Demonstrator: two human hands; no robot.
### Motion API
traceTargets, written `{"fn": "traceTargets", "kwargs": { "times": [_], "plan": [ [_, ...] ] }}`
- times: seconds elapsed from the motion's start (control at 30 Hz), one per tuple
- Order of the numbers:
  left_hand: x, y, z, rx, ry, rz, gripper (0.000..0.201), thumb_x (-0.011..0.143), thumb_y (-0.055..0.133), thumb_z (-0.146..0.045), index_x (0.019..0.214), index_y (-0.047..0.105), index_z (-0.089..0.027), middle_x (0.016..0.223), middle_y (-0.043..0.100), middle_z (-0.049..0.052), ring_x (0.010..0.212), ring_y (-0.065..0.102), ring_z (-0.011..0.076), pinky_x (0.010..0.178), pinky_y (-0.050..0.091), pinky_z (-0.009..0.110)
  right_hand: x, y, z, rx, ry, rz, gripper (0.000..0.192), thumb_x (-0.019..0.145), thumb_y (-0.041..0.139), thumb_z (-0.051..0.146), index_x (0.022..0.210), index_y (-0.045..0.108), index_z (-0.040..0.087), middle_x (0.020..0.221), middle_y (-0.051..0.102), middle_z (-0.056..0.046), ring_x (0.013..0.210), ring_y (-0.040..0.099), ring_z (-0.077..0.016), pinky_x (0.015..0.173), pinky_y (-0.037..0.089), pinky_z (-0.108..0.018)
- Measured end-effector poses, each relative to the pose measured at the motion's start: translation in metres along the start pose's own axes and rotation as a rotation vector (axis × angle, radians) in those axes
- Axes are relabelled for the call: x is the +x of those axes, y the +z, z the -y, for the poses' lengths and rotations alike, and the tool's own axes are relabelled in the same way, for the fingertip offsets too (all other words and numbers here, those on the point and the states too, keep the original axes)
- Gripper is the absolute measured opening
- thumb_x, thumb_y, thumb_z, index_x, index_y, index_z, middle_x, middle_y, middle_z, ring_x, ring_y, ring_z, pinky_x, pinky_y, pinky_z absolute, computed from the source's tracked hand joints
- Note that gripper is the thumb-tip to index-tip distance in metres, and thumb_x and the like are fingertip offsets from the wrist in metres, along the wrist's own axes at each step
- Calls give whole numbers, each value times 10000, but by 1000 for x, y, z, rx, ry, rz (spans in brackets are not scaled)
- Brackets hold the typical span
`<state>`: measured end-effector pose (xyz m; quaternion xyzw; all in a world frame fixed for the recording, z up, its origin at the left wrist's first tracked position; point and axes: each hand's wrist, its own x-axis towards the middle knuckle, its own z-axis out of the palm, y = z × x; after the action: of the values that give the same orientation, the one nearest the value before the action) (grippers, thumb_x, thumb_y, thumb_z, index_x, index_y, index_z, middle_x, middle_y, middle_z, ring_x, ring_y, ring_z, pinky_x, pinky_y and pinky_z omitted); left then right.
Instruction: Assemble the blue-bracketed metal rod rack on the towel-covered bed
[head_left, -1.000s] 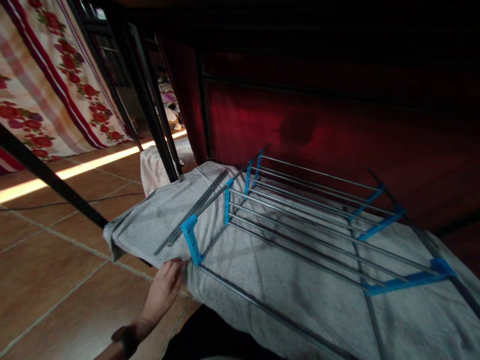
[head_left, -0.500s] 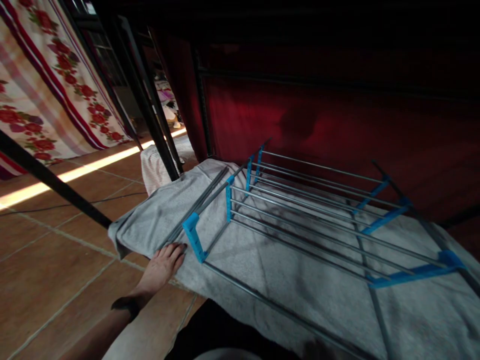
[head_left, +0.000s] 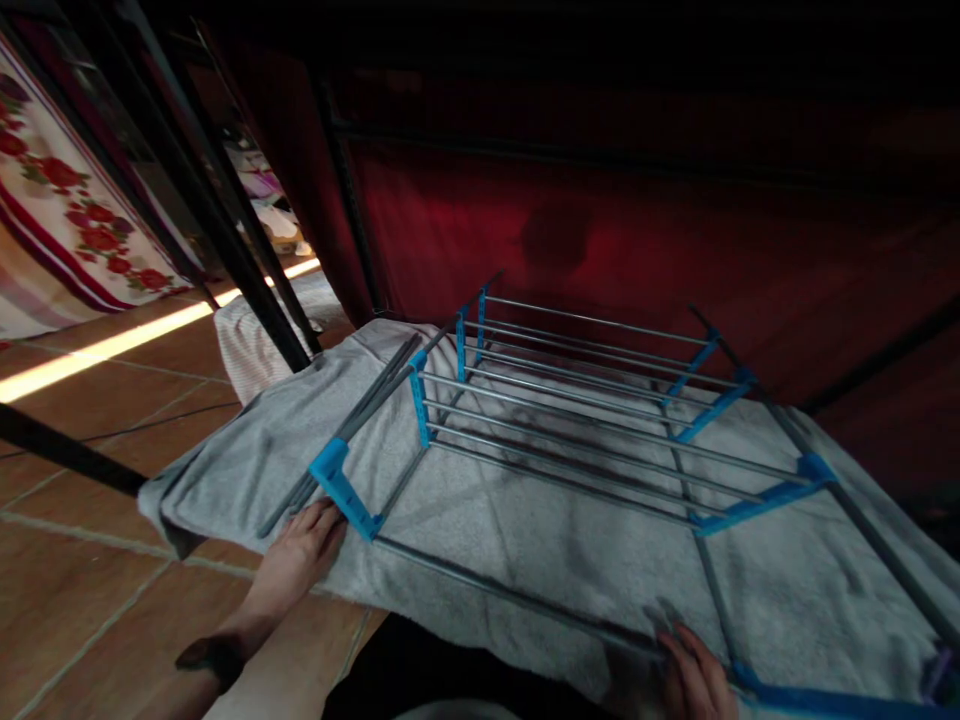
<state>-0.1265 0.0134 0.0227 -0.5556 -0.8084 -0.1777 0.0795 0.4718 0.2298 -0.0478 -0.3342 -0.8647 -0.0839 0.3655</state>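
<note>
A drying rack (head_left: 570,402) with grey metal tubes and blue plastic joints lies on a grey cloth. My left hand (head_left: 304,550) rests on the cloth by the rack's front-left blue joint (head_left: 346,490), close to the near ends of several loose grey rods (head_left: 352,425); its fingers lie stretched out, their tips partly hidden near the joint. At the lower right, my right hand (head_left: 694,670) reaches over the rack's front tube (head_left: 510,595). Its fingers are extended and slightly apart, touching or just above the tube; blur hides exact contact.
The grey cloth (head_left: 225,470) covers a low surface above a brown tiled floor (head_left: 82,590). Dark metal posts (head_left: 202,210) stand at the left, with a floral curtain (head_left: 82,215) beyond. Red fabric (head_left: 465,220) hangs behind the rack, and a dark bar (head_left: 67,450) slants at the left.
My right hand has come into view at the front tube. The view has swung right, and my left hand sits closer to the blue joint.
</note>
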Motion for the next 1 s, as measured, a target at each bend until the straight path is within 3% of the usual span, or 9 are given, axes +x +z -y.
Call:
{"fn": "traceTargets", "kwargs": {
  "times": [0.13,0.27,0.37,0.53,0.7,1.0],
  "plan": [
    [0,-3,-14,-288,-77,-61,277,912,489,-384,1065,656,-224,1186,643,93,1082,641,262,959,538,422,9,1,9,-78,-102,50,295,972,454,292,1181,654,237,1138,704,-109,973,701,-224,743,545,-325],
    [3,-5,-48,-557,-154,59,328,851,525,-313,1124,663,-196,1217,632,98,1069,642,248,969,530,398,28,10,42,-17,-214,158,317,978,416,214,1220,620,213,1211,693,-106,1117,646,-239,859,509,-373],
    [5,1,-61,-714,-208,136,413,795,573,-264,1194,640,-180,1212,638,111,1075,631,257,953,528,409,43,20,67,38,-281,189,311,966,408,147,1167,636,218,1242,684,-86,1157,613,-255,933,470,-414],
    [3,15,-53,-826,-232,197,402,779,636,-246,1176,650,-190,1229,633,107,1093,614,247,953,514,383,56,27,84,100,-337,242,274,974,440,148,1118,659,227,1182,699,-66,1086,624,-238,934,476,-390],
    [3,24,-42,-830,-188,205,370,812,660,-290,1167,665,-185,1195,655,108,1085,607,243,974,497,393,61,28,88,128,-233,254,255,1016,427,252,1076,670,202,1023,712,-84,984,654,-211,887,512,-346],
    [6,23,-44,-842,-180,177,394,822,708,-438,1128,700,-190,1168,659,120,1069,610,263,958,504,402,56,34,74,141,-264,196,282,1014,458,388,1118,663,225,987,722,-68,891,683,-190,797,540,-308]
  ]
}}
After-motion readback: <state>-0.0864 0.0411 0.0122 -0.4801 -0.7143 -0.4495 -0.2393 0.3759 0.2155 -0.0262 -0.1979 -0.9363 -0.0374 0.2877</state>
